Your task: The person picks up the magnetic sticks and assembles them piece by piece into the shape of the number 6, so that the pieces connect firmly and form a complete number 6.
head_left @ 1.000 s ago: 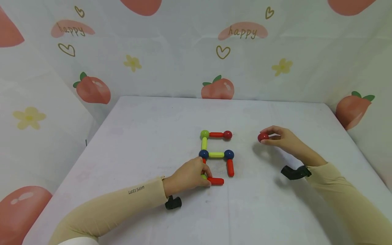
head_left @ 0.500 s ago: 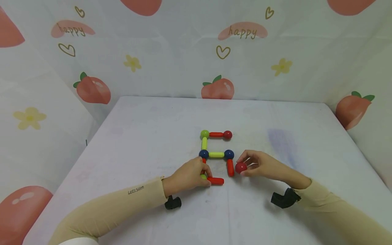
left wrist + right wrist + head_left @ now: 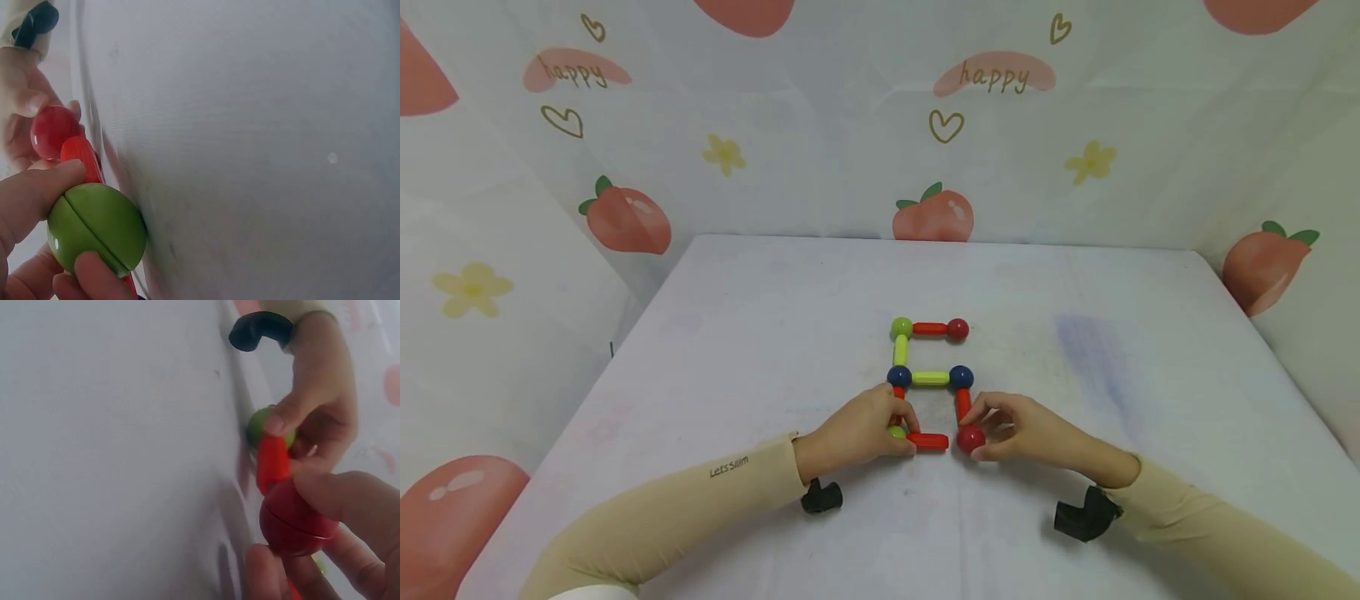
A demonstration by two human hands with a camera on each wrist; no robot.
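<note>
My left hand [image 3: 861,427] pinches a green magnetic ball [image 3: 97,228] at the figure's near left corner. A red magnetic rod [image 3: 929,442] runs right from it, close to the left thumb. My right hand [image 3: 1033,433] pinches a red magnetic ball [image 3: 971,439] between thumb and fingers. In the head view a slim gap shows between that ball and the rod's right end. Another red rod [image 3: 962,403] comes down from a blue ball [image 3: 961,377] toward the right fingertips, which cover its lower end. The left fingers partly hide the rod under the other blue ball [image 3: 899,377].
Farther back, the figure has two yellow-green rods, a green ball [image 3: 902,328], a red rod [image 3: 929,329] and a red ball [image 3: 957,330]. All lie on the white-covered table [image 3: 760,333]. A printed cloth [image 3: 820,125] hangs behind. Each wrist bears a black camera mount.
My right hand has brought the red ball leftward and nearer, from right of the figure to its near right corner. My left hand has stayed on the green ball.
</note>
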